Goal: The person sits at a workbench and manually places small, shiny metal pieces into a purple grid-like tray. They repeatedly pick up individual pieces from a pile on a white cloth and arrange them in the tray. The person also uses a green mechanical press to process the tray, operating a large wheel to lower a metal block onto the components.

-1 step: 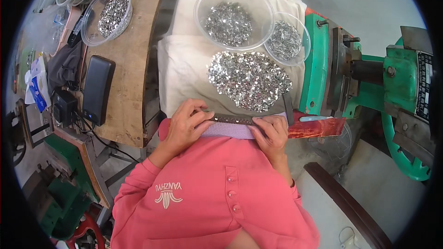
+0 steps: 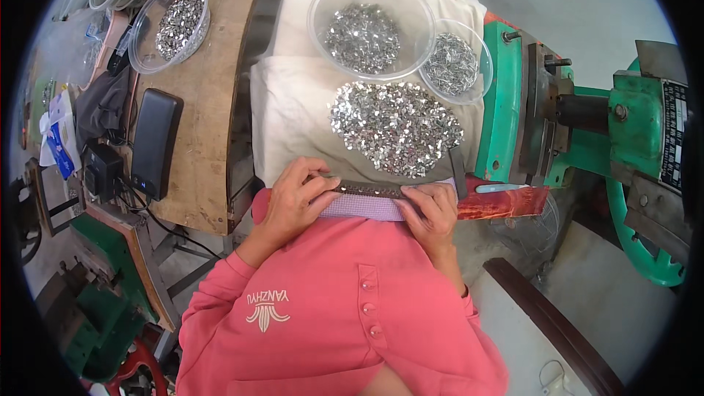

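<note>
A narrow dark strip (image 2: 369, 191) with small slots or teeth along it, and a few shiny bits on it, lies crosswise close to my body. My left hand (image 2: 299, 194) pinches its left end between thumb and fingers. At the other end, the thumb and fingers of my right hand (image 2: 431, 213) close on it. Below the strip is a purple checked cloth (image 2: 359, 208). Just beyond my hands, a heap of small shiny metal pieces (image 2: 396, 128) is spread on a pale cloth (image 2: 290, 114).
Behind the heap stand a large clear bowl (image 2: 419, 7) of metal pieces and a smaller clear dish (image 2: 487, 66) of thin metal parts. A green machine (image 2: 502, 117) is at the right. The wooden table (image 2: 202, 147) at the left bears a black power bank (image 2: 156, 143) and another bowl (image 2: 143, 55).
</note>
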{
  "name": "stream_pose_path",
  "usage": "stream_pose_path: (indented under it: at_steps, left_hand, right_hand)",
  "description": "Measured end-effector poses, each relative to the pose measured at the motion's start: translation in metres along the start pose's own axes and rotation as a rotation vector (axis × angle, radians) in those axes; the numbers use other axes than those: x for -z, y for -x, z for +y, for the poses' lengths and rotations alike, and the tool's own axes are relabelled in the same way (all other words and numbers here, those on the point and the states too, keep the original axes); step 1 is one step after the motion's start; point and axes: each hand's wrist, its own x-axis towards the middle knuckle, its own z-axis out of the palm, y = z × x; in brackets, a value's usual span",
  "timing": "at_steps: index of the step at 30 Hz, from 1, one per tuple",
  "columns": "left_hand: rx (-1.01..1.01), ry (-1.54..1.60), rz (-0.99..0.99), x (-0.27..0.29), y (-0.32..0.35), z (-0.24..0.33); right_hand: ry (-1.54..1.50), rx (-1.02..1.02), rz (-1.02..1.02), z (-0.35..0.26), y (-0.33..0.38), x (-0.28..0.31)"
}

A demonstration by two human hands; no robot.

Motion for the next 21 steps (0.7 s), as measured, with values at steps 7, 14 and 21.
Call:
stream_pose_path:
  at_steps: [7,14,21]
  left_hand:
    - [0.039,0.003,-0.02,0.001,0.0004,0.0018]
    - [0.041,0.019,-0.006,-0.0023,0.0025,-0.0026]
    - [-0.005,0.01,-0.008,-0.0016,0.0018,-0.0028]
  right_hand:
    - [-0.005,-0.024,-0.001,-0.0011,-0.0002,0.0001]
    - [0.003,-0.028,0.007,-0.0004,0.0015,-0.0015]
    - [0.004,-0.03,0.008,0.0002,0.0023,-0.0013]
